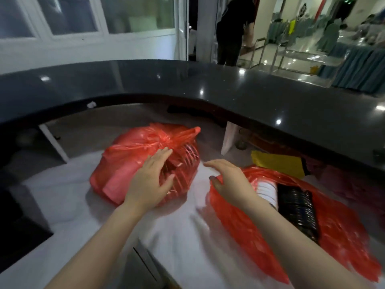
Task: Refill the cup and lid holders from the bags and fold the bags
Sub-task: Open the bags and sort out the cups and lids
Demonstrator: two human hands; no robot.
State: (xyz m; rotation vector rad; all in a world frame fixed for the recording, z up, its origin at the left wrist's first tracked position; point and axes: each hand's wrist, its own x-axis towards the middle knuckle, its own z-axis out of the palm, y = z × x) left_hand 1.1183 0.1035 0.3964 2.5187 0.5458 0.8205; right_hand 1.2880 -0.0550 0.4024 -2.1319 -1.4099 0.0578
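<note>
You are laying your open left hand [149, 180] flat on the knotted red bag [133, 163] sitting on the white counter [68, 197], while your right hand [229, 180] is hovering open, holding nothing. The thin, slippery plastic probably handles best at the knot [166, 139].

- No text can be read anywhere.
- White label [268, 193] inside the open red bag [291, 236]: dark lines of print, too blurred to make out.
- Yellow packet [277, 162]: no legible marking.
</note>
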